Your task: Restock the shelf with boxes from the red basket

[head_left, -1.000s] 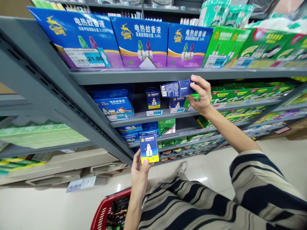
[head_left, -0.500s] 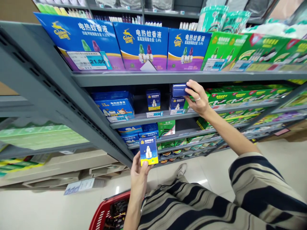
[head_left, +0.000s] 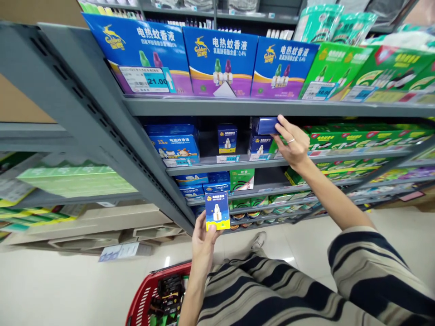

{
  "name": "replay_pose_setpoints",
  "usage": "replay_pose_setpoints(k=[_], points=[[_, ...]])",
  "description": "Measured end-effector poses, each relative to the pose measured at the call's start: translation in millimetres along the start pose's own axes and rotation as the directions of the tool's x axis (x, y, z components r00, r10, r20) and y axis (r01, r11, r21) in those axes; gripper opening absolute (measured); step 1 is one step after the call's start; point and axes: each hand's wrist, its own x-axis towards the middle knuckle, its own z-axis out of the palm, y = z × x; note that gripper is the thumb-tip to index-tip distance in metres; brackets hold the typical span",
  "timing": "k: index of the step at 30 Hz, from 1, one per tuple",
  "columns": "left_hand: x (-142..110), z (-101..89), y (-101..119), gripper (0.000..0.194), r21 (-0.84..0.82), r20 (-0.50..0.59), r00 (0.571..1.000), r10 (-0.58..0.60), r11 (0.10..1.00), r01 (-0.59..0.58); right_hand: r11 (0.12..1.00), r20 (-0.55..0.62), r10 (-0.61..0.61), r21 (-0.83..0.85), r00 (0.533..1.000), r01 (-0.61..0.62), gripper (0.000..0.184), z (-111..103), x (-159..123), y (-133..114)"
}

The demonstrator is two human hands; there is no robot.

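Observation:
My left hand holds up a small blue-and-yellow box of electric mosquito liquid, its front facing me. My right hand reaches into the middle shelf, with a ring on one finger. Its fingertips press the end of a dark blue box, which lies on its side atop a stack of similar boxes. The back of that box is hidden in the shelf's shadow.
A grey metal shelf unit holds blue and green repellent boxes on several levels, with price tags on the edges. A red shopping basket with goods sits low by my striped clothing. Tiled floor lies below.
The dark blue box has gone from tilted in my right hand to lying flat on the stack, further into the shelf. The view has shifted slightly, and my left hand still holds its box.

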Motion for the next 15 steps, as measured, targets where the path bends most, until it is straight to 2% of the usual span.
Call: replay_pose_setpoints(k=[9, 15], points=[[-3.3, 0.1, 1.0, 0.076, 0.003, -0.007, 1.0, -0.009, 1.0, 0.009, 0.997, 0.076, 0.017, 0.069, 0.997, -0.023, 0.043, -3.8, -1.8, 3.7], [-3.7, 0.6, 1.6, 0.073, -0.002, -0.021, 1.0, -0.011, 1.0, 0.011, 0.999, 0.104, 0.03, 0.032, 0.994, -0.033, 0.047, -1.9, 5.6, 4.6]])
